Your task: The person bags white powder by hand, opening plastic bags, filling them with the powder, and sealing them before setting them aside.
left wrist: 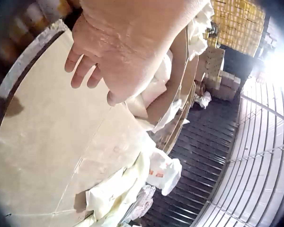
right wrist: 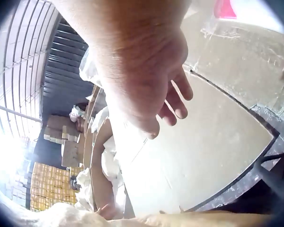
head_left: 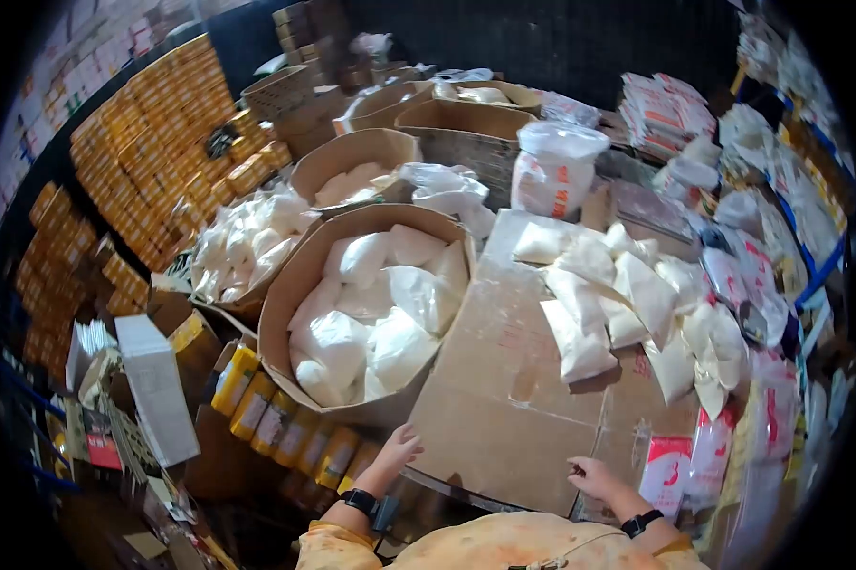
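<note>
Cardboard stretch between hands, edge close by

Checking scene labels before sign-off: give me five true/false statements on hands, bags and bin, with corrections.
1. The left hand grips a white bag. False: it holds nothing.
2. Pale bags lie piled on the flat cardboard. True.
3. The big cardboard bin beside it is empty. False: it holds white bags.
4. A dark band circles the right wrist. True.
5. The red-and-white packets lie nearer the left hand. False: they lie nearer the right hand.
</note>
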The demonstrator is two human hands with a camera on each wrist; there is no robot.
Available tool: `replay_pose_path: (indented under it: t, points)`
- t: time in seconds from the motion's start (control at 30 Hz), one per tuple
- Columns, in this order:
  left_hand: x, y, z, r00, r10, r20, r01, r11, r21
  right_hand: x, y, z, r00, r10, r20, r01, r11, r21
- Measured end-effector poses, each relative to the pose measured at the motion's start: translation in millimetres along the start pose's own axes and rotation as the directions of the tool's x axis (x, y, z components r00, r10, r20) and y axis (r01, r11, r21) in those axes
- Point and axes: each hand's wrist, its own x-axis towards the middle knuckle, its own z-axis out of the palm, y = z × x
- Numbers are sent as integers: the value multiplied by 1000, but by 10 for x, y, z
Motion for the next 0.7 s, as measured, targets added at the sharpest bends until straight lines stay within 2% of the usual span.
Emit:
replay_pose_path:
  t: [0.07, 0.17, 0.23, 0.27, 0.3, 0.37, 0.4, 0.47, 0.53, 0.6, 0.67, 0.7]
  points:
    - [-44, 96, 272, 999, -2, 39, 0, 999, 53, -125, 286, -30, 995, -35, -92, 37, 999, 19]
    - [-56, 92, 686, 997, -16, 72, 13, 999, 39, -481, 409, -277, 952, 49, -301, -37, 998, 44]
    - [-139, 170, 1025, 989, -8, 149, -3, 997, 74, -790, 550, -464, 906, 211, -368, -211, 977, 42]
    - [-169, 164, 1183, 981, 6, 192, -25, 995, 94, -985, 523, -606, 871, 298, -390, -272, 955, 122]
    - [-213, 200, 1391, 975, -10, 222, -28, 986, 166, -1124, 822, -580, 844, 235, -482, -209, 972, 109]
    - [-272, 231, 1771, 964, -20, 265, -49, 967, 251, -1548, 887, -829, 768, 363, -527, -294, 932, 214]
    - [-296, 238, 1939, 951, -30, 308, -60, 958, 280, -1759, 905, -967, 730, 379, -568, -301, 925, 231]
    - [-354, 280, 2302, 931, -36, 363, -87, 945, 315, -2095, 1287, -1101, 622, 457, -636, -289, 889, 356]
    - [-372, 298, 2606, 899, -21, 437, -153, 921, 359, -2471, 1377, -1350, 399, 481, -780, -437, 848, 299]
    - [-386, 305, 2909, 860, -8, 511, -223, 893, 390, -2844, 1929, -1487, 181, 520, -835, -507, 777, 373]
    - [-365, 302, 3081, 836, -7, 548, -270, 865, 423, -3315, 1953, -1847, 38, 584, -811, -690, 602, 401]
    - [-366, 298, 3148, 828, -4, 561, -292, 851, 436, -3538, 2047, -1984, 14, 586, -810, -736, 554, 388]
